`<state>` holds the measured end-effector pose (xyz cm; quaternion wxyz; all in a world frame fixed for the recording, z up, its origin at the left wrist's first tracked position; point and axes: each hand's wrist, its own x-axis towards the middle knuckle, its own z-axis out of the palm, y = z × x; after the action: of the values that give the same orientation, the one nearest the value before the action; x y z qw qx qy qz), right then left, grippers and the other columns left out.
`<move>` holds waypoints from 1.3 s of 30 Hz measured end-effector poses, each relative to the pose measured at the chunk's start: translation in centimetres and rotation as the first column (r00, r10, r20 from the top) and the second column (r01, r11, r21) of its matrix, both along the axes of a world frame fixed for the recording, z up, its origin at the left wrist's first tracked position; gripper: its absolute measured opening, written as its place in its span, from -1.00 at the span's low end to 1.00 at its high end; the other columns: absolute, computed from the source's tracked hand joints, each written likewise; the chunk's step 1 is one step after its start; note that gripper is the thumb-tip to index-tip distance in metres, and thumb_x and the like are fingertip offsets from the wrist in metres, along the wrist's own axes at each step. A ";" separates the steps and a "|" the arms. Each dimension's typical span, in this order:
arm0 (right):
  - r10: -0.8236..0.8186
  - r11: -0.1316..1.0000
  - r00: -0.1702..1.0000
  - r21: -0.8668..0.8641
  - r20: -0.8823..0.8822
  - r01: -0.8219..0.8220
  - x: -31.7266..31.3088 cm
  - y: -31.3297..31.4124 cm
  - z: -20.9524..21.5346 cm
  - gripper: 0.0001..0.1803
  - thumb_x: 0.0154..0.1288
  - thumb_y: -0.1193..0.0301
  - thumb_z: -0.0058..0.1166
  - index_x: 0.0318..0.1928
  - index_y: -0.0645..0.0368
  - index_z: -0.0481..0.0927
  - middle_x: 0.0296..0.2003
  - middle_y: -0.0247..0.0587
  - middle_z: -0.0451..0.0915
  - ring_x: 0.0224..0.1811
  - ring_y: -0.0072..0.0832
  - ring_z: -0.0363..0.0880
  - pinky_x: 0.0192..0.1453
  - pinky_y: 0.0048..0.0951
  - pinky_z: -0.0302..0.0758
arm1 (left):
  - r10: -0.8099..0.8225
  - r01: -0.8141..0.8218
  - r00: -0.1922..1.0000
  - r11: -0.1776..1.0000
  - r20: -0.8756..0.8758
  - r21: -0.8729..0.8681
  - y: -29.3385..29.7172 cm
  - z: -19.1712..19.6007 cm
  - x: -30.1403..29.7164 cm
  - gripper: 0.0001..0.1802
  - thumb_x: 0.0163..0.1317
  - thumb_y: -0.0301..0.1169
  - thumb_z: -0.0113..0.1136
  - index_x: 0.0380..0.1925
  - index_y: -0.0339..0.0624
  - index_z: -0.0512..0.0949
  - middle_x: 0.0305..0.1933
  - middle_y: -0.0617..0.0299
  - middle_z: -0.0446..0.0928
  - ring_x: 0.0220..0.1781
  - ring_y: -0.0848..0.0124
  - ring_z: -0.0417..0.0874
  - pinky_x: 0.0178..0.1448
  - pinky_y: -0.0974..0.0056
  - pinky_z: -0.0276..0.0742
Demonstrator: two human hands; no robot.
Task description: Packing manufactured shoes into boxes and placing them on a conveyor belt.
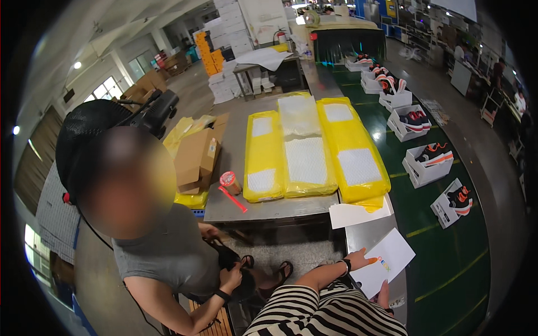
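The left hand rests with fingers spread flat on a white rectangular paper sheet lying on the grey metal surface. The right hand holds the sheet's near edge, its grip closed on the paper. Beyond the grip lie long yellow plastic-wrapped bundles.

Bright overhead + window light, glare on yellow packs, heavy fisheye bend w/ dark rim, edges prob. soft.

A sheet of paper lies under both hands; packages lie on the table beyond them, shoe boxes to their right.
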<state>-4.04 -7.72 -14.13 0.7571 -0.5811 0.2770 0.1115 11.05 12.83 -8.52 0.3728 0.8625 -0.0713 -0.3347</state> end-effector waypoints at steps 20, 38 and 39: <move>-0.501 0.830 0.861 0.335 0.092 0.447 1.0 -8.0 7.6 0.11 0.09 0.25 0.30 0.51 -0.17 -0.19 0.40 -0.14 0.10 0.42 -0.12 0.13 0.26 0.15 0.36 | -0.270 0.053 0.831 0.909 -0.486 -0.414 -13.0 6.0 4.1 -0.22 0.24 0.34 -0.06 0.21 -0.01 0.41 0.12 0.27 0.55 0.05 0.30 0.58 -0.24 0.23 0.54; -0.932 -0.189 -0.311 0.482 0.188 0.856 -40.9 -24.2 19.2 -0.01 0.14 -0.16 0.03 0.48 0.00 0.01 0.50 -0.04 -0.02 0.50 0.12 -0.09 0.35 0.55 -0.26 | -0.401 0.382 0.799 0.914 -0.448 -0.137 -13.0 -0.1 2.2 -0.53 0.36 0.01 0.06 -0.07 -0.19 0.56 -0.25 0.19 0.60 -0.25 0.33 0.62 -0.26 0.27 0.54; -0.885 -0.351 -0.444 0.428 0.138 0.833 -42.2 -27.0 19.8 0.17 0.11 -0.27 0.03 0.53 -0.07 -0.28 0.55 -0.16 -0.42 0.51 0.28 -0.36 0.36 0.53 -0.41 | -0.440 0.378 0.753 0.898 -0.489 -0.225 -14.6 -0.1 2.8 -0.71 0.35 -0.22 0.15 -0.09 -0.18 0.57 -0.25 0.25 0.60 -0.25 0.42 0.61 -0.22 0.27 0.56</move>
<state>-46.21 -34.67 5.66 0.5840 -0.0577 0.4460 -0.6758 13.87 -1.82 -8.62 0.3432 0.6777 -0.1718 -0.6272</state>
